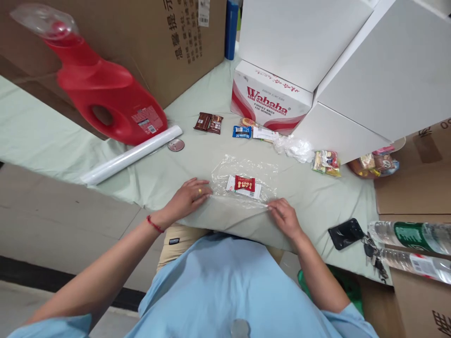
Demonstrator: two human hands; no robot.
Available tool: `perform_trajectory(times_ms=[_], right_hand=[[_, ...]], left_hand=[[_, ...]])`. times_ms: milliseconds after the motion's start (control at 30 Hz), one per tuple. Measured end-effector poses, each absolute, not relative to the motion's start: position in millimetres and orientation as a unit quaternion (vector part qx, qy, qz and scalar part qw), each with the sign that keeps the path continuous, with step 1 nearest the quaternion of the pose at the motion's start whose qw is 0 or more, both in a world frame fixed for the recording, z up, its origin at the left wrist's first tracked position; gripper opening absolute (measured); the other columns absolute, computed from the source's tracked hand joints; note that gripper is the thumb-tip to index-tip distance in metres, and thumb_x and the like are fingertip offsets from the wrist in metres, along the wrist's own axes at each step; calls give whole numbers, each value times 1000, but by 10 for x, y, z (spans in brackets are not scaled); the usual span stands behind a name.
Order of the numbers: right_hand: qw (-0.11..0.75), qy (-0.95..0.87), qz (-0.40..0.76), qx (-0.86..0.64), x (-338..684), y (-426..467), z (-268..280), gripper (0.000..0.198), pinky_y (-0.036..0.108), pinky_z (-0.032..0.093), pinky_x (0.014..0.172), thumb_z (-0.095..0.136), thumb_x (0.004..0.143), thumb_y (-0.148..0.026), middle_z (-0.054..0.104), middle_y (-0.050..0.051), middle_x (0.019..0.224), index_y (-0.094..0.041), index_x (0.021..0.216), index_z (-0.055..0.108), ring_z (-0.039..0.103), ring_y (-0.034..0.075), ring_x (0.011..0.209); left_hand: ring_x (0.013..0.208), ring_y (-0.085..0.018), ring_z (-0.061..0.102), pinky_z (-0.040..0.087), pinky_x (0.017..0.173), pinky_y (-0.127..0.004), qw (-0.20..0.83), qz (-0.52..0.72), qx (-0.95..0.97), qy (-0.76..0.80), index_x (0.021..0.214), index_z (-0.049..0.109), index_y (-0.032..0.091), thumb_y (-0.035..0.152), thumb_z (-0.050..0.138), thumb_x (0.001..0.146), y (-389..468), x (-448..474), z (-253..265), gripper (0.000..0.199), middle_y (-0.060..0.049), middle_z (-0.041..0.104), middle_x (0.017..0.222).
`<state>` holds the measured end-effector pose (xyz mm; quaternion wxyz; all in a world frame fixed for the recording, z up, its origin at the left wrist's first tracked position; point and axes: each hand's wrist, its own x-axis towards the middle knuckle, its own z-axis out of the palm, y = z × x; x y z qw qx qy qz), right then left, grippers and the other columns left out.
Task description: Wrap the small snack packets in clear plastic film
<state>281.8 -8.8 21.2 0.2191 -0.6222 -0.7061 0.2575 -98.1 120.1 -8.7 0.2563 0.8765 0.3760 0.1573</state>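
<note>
Pinching clear wrap (244,165) btwn nearly closed fingers (201,182), L hand (190,196) & R hand (285,218).

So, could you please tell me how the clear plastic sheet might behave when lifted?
The clear sheet is probably floppy, judging by its wrinkles. It looks thin and transparent, so likely very light. The packets on it might slide if it tilts.

Film (222,165) Held by Two Corners

A person's left hand (192,195) and right hand (284,218) hold film at the table's (197,159) near edge, a red packet (244,183) atop a white packet (258,191) within its outline. Left, a roll (136,154) lies beside a jug (109,80); a phone (346,234) lies toward the near right corner.
</note>
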Motion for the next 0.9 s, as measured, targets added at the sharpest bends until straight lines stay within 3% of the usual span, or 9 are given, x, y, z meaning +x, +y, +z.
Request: perform_trajectory(times_ms=[133,267,367,433,533,700,900], right_hand=[[255,-673,258,-645,2978,502,312,33,35,54,87,50,101,-42,76,8,102,-23,106,76,68,23,93],[145,-647,255,-704,3030,932,216,28,30,49,77,52,98,-30,75,6,91,-19,109,76,66,21,81],[95,-642,203,-733,3033,1006,200,30,34,47,83,55,96,-23,74,13,103,-15,116,76,64,26,94],[131,-659,153,-725,3002,995,242,32,38,45,92,55,98,-26,72,17,114,-14,120,75,60,30,105],[193,-723,132,-650,2863,1031,318,32,39,42,101,55,102,-33,72,14,114,-15,120,74,58,29,108],[160,-786,219,-555,2509,1269,298,21,36,39,98,61,100,-27,76,9,105,-18,110,77,59,22,96],[131,-799,284,-513,2358,1360,200,13,34,36,99,66,95,-17,76,5,92,-18,97,78,64,17,89]], left_hand=[[119,-26,68,51,107,-45,285,184,854,393,97,76,19,43,43,97,1736,-718,51,40,-11,79,113],[112,-32,69,54,100,-52,238,242,815,470,100,75,26,36,58,85,2096,-539,46,25,-13,77,116],[123,-35,63,50,107,-57,151,345,750,543,108,74,27,32,63,86,2020,-554,88,25,-16,71,127],[129,-35,58,45,112,-57,88,397,727,553,112,72,24,27,58,92,1799,-583,150,24,-18,68,128],[128,-33,58,45,108,-55,-5,452,723,523,113,70,21,18,57,94,1342,-543,221,23,-16,67,117],[119,-28,64,47,99,-47,8,390,831,397,102,70,23,11,58,92,732,-254,143,20,-9,71,108],[121,-26,63,48,99,-44,63,343,859,376,105,72,22,9,54,94,540,-78,10,25,-10,73,111]])
